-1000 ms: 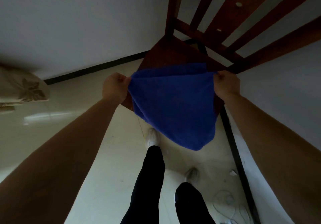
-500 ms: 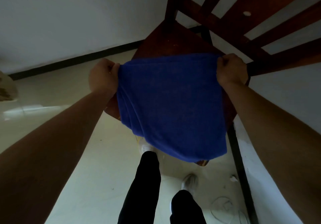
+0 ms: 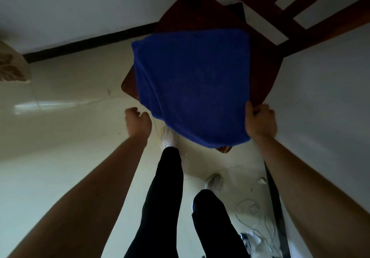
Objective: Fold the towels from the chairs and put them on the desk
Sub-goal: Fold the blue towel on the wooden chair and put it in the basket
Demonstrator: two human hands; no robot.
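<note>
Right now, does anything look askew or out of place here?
The blue towel lies skewed on the chair seat, drooping over its front corner. A loose white cable and scraps litter the floor near the wall. Nothing looks damaged.

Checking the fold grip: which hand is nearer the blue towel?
Right. The right hand grips the blue towel at its near right corner; the left hand hovers just off its left edge, holding nothing.

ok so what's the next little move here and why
Probably the left hand should pinch the near left corner of the blue towel. The towel lies spread over the chair seat, its near edge hanging off; the right hand grips the near right corner, but the left hovers beside the edge holding nothing. Folding likely needs both corners.
</note>
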